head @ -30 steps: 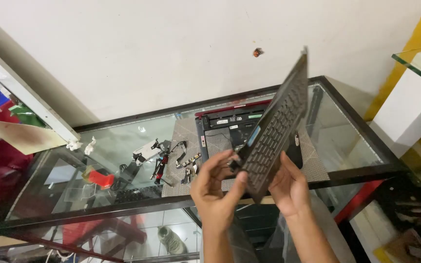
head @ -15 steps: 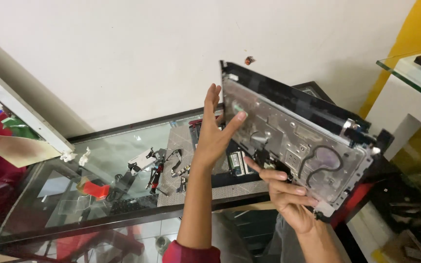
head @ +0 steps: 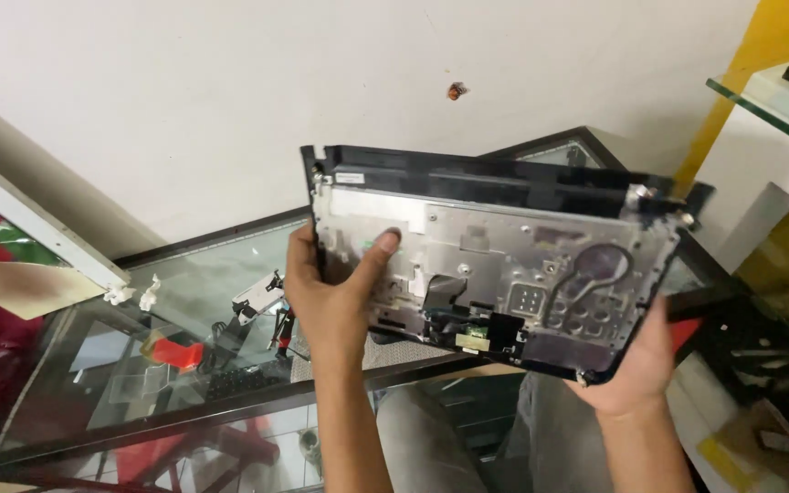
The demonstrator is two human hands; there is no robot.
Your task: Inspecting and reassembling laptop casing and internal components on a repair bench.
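Holding a laptop panel up by both ends

Person has the laptop panel (head: 504, 265) lifted above the glass tabletop (head: 184, 301), metal underside facing the camera. Long axis runs left to right, tipped down a bit at the right. Left hand (head: 335, 301) clamps the left edge, thumb on the metal; right hand (head: 636, 365) cups the lower right corner. Both grips closed on it.

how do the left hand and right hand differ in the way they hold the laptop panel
The left hand grips the laptop panel at its left edge, thumb laid across the metal underside; the right hand cups the lower right corner from beneath, palm up. The left hand sits higher, the right hand lower, so the panel tilts down to the right. The left thumb shows plainly; the right hand's fingers are mostly hidden behind the panel. Both are bare and hold the panel in the air above the glass table.
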